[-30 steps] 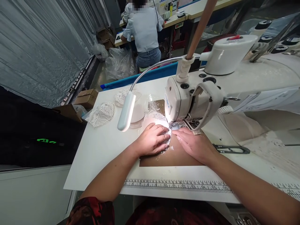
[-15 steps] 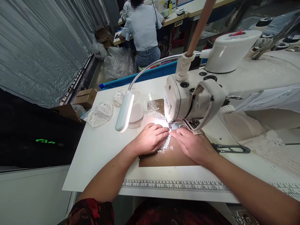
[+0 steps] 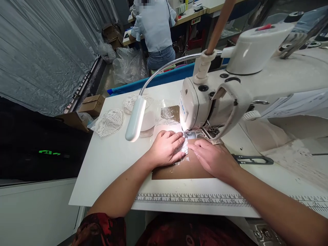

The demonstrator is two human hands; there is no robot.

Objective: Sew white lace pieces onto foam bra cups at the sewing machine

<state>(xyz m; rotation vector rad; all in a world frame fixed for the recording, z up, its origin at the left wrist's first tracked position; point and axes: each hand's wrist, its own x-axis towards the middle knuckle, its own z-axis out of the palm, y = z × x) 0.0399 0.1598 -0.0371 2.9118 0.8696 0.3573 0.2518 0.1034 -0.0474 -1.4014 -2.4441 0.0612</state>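
Lace (image 3: 183, 148) is seen at the working end of the machine (image 3: 193, 102), on the brown plate (image 3: 176, 172) atop the surface (image 3: 110, 171); part is hidden under the L hand (image 3: 166, 149). L fingers (image 3: 177, 140) are laid flat, thumb spread from the rest, so the lace is pressed, not gripped. R hand (image 3: 210, 155) is placed by the lace's R edge, index tip at or nr it; whether anything is pinched can't be told. Lace is judged v. light, limp & soft, w/ openwork prob. easily snagged or puckered. Glare is seen on the plate, so sliding is likely easy. Best hold: flat pressure approx. mid-piece, edge guided lightly; tugging at the openwork is best avoided.
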